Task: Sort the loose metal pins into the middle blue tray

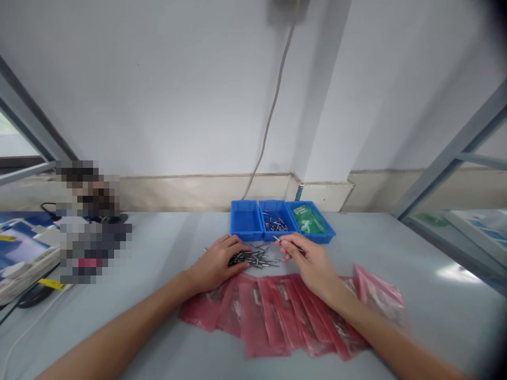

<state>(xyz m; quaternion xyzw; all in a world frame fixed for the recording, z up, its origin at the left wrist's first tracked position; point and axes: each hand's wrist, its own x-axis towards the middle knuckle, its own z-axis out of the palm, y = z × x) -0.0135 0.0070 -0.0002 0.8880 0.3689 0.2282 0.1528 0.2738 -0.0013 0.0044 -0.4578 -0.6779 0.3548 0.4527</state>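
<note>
A loose heap of small metal pins (256,257) lies on the grey table just in front of three blue trays. My left hand (217,262) rests palm down at the heap's left edge, its curled fingertips touching the pins. My right hand (306,259) is closed in a pinch on one thin metal pin (277,239), held just above the heap's right side. Several pink plastic bags (277,311) are fanned out on the table under and between my forearms.
Of the three blue trays at the back, the left tray (245,220) looks bare, the middle tray (276,218) holds pins and the right tray (312,220) holds green packets. Papers and cables (24,258) sit at the left. A metal frame (447,158) rises on the right.
</note>
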